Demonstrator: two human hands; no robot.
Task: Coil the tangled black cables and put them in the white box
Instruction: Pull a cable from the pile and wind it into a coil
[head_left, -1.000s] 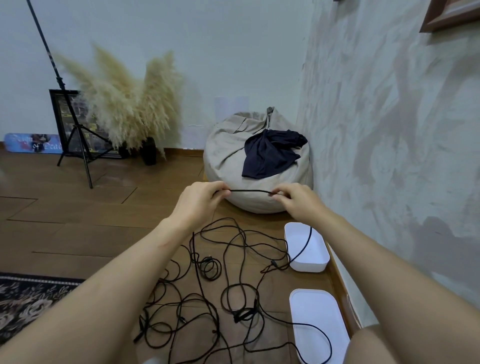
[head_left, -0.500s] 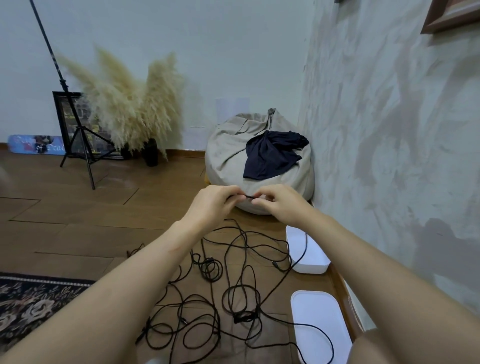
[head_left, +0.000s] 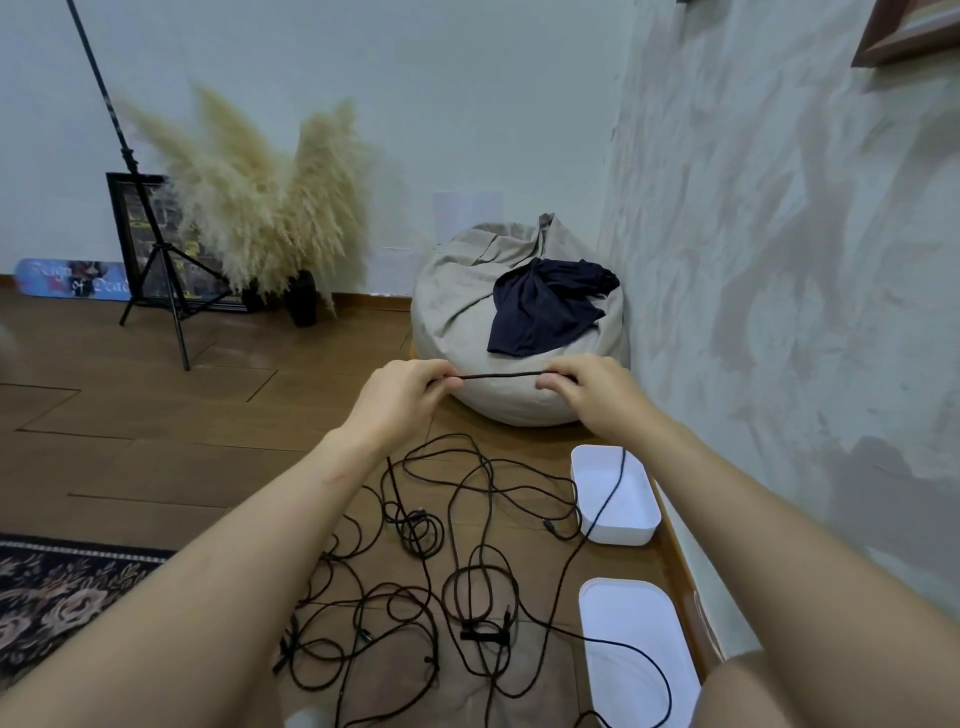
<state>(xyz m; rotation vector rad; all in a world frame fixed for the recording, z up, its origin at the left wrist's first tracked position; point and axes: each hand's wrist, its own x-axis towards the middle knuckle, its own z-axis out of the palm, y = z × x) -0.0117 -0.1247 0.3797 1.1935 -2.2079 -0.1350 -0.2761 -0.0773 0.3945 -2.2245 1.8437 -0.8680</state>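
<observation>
A tangle of black cables (head_left: 441, 582) sprawls over the wooden floor below my arms. My left hand (head_left: 400, 397) and my right hand (head_left: 597, 389) are raised in front of me, each pinching one black cable; a short straight stretch of it (head_left: 498, 375) runs taut between them. From my right hand the cable drops down across the open white box (head_left: 615, 499) by the wall. A white lid (head_left: 634, 660) lies nearer to me, with a cable looping over it.
A beige beanbag (head_left: 467, 332) with a dark cloth (head_left: 545, 306) on it sits just beyond my hands. The wall runs close on the right. A tripod (head_left: 156, 270), pampas grass (head_left: 260, 208) and a frame stand at the back left; a patterned rug (head_left: 57, 597) lies lower left.
My hands came together half a second ago and have now pulled apart again, drawing a short length of cable straight between them.
</observation>
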